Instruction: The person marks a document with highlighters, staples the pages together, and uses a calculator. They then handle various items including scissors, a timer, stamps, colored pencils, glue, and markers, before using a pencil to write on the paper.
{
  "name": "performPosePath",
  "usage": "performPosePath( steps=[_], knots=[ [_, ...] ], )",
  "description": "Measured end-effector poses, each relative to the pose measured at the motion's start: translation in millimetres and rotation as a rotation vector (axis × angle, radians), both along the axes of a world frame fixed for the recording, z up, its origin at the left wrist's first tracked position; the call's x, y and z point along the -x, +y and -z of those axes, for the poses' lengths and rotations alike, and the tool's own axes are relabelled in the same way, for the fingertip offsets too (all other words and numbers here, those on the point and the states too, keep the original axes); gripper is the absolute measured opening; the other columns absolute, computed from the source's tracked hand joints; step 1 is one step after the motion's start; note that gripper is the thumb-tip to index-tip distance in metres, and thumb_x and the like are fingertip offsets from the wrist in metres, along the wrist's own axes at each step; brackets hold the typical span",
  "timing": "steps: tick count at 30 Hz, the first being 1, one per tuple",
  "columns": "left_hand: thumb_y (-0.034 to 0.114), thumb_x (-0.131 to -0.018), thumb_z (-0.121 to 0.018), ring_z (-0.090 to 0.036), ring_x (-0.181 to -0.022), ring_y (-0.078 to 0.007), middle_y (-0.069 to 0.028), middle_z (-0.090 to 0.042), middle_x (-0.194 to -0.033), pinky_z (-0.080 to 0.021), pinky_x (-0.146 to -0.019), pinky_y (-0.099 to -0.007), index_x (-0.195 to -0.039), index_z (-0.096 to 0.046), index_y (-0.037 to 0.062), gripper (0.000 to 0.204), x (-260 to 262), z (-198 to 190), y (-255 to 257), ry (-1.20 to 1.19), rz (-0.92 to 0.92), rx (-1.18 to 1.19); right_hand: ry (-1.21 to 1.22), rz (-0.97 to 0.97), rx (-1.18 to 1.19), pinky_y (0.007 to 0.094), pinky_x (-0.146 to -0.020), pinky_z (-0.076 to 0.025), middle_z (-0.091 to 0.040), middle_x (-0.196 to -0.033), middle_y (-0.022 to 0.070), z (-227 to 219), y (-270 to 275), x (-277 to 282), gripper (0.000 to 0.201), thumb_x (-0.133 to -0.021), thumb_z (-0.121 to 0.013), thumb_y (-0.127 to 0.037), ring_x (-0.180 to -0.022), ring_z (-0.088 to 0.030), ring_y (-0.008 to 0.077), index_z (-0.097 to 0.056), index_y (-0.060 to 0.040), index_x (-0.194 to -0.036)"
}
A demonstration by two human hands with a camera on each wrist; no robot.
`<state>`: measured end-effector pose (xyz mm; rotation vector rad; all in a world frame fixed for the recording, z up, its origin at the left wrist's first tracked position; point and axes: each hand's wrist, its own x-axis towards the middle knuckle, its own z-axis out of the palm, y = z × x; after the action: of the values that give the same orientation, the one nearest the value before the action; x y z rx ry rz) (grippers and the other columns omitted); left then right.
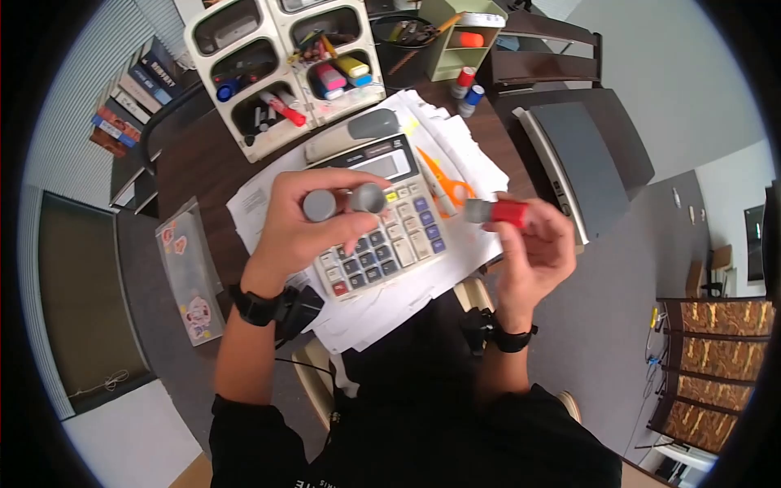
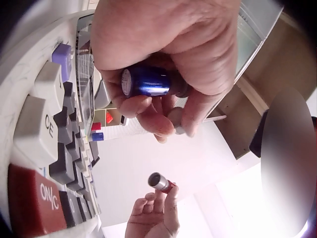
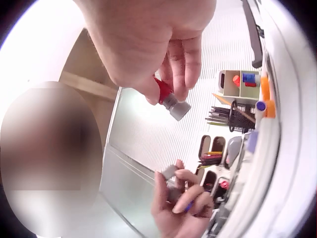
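My left hand (image 1: pixel 289 224) is above the calculator (image 1: pixel 401 248). Its curled fingers hold a small shiny blue cylinder (image 2: pixel 151 82) with a pale round end. Between the thumb and fingertips of that hand is a small grey cup-shaped piece (image 1: pixel 369 198). To the right, my right hand (image 1: pixel 537 259) pinches a red cylinder (image 1: pixel 510 213) with a grey end (image 3: pixel 178 110) turned toward the left hand. Orange-handled scissors (image 1: pixel 458 192) lie on papers (image 1: pixel 370 321) beside the calculator.
A white organizer (image 1: pixel 268 146) with markers stands at the back, beside a mesh pencil holder (image 1: pixel 399 32) and a green shelf (image 1: pixel 460 61). Small red (image 1: pixel 464 77) and blue (image 1: pixel 471 100) cylinders stand near it. A clear stickered pouch (image 1: pixel 191 272) lies left; a dark machine (image 1: pixel 573 154) sits right.
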<state>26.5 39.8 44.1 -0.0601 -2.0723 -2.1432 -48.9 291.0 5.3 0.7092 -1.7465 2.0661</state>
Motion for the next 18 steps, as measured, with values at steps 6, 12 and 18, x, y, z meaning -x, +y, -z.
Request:
performPosePath(
  steps=[6, 12, 18],
  knots=[
    [0.002, -0.073, -0.083, -0.057, -0.055, -0.0069, -0.0089, -0.074, -0.101, -0.044, -0.058, -0.0214, -0.108, -0.074, -0.0024, 0.036, 0.4, 2.5, 0.5, 0.000, -0.034, 0.029, -0.238, -0.105, 0.434, 0.0306, -0.074, -0.060, -0.067, -0.118, 0.0274, 1.6, 18.0, 18.5, 0.035, -0.096, -0.064, -0.002, -0.079, -0.071, 0.0194, -0.058, 0.0022, -0.130],
    [0.009, -0.069, -0.086, -0.060, -0.065, -0.0067, -0.0074, -0.075, -0.100, -0.047, -0.064, -0.0242, -0.106, -0.076, 0.0005, 0.039, 1.7, 5.9, -0.3, 0.033, -0.020, 0.146, -0.227, -0.111, 0.371, 0.0320, -0.076, -0.062, -0.067, -0.119, 0.0279, 4.9, 27.6, 18.6, 0.034, -0.096, -0.064, -0.001, -0.083, -0.073, 0.0218, -0.057, 0.0026, -0.129],
    [0.011, -0.071, -0.085, -0.064, -0.074, -0.0077, -0.0068, -0.074, -0.097, -0.049, -0.067, -0.0223, -0.109, -0.074, -0.0006, 0.042, 2.2, 10.0, -2.9, 0.016, -0.029, 0.057, -0.310, -0.138, 0.390, 0.0302, -0.074, -0.061, -0.068, -0.116, 0.0247, 5.5, 24.2, 18.9, 0.036, -0.100, -0.062, -0.016, -0.081, -0.073, 0.0206, -0.056, 0.0021, -0.131]
  ],
)
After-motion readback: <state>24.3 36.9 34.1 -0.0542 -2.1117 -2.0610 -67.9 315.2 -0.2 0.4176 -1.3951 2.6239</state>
